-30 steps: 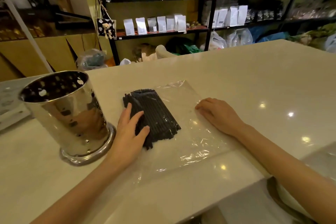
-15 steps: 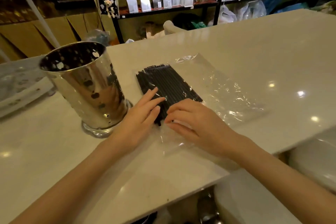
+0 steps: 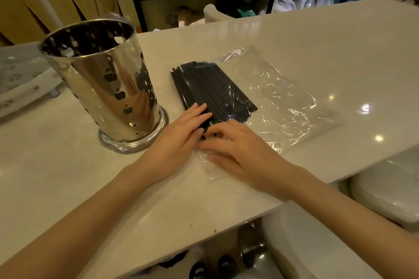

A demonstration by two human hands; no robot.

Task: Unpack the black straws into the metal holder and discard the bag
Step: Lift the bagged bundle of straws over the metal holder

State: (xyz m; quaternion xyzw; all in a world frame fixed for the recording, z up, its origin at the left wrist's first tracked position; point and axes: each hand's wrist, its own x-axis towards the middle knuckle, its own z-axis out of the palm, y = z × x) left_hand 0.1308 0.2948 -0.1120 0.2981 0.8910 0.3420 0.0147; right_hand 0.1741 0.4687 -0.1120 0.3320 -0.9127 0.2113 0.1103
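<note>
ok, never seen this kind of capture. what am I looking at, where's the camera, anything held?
No robot here: a person's two bare hands, filmed by a wide-angle camera worn on the head, looking forward and down. On the pale counter stands a shiny metal holder, with no straws showing in it. To its right lies a clear plastic bag with a bundle of black straws inside. The left hand rests flat on the near end of the straws; the right hand fingers the bag's near edge. Nothing is lifted yet.
</note>
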